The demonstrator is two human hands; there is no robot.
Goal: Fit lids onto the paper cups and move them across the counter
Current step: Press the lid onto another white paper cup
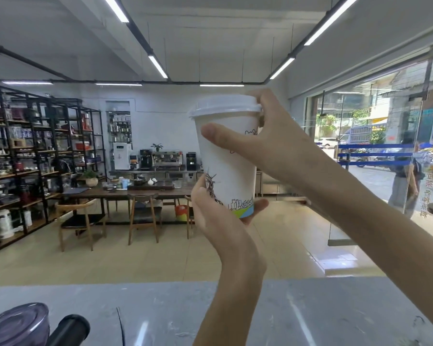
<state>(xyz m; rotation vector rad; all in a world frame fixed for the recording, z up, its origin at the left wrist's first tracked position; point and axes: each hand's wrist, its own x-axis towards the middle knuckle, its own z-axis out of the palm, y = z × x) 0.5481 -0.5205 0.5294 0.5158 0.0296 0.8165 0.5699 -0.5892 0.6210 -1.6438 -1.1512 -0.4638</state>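
Note:
A white paper cup (229,176) with a drawn skyline and a green and blue band at its base is held up high in front of me, well above the counter. A white plastic lid (224,104) sits on its rim. My left hand (215,213) cups the bottom of the cup from below and the left side. My right hand (260,136) wraps the upper part, its thumb lying across the front of the cup and its fingers behind the lid's edge.
The grey marble counter (298,308) runs along the bottom of the view. A purple-tinted clear container (15,323) and a black cylindrical handle (70,328) lie at its lower left corner. Beyond are a wooden table, chairs, shelves and a glass shopfront.

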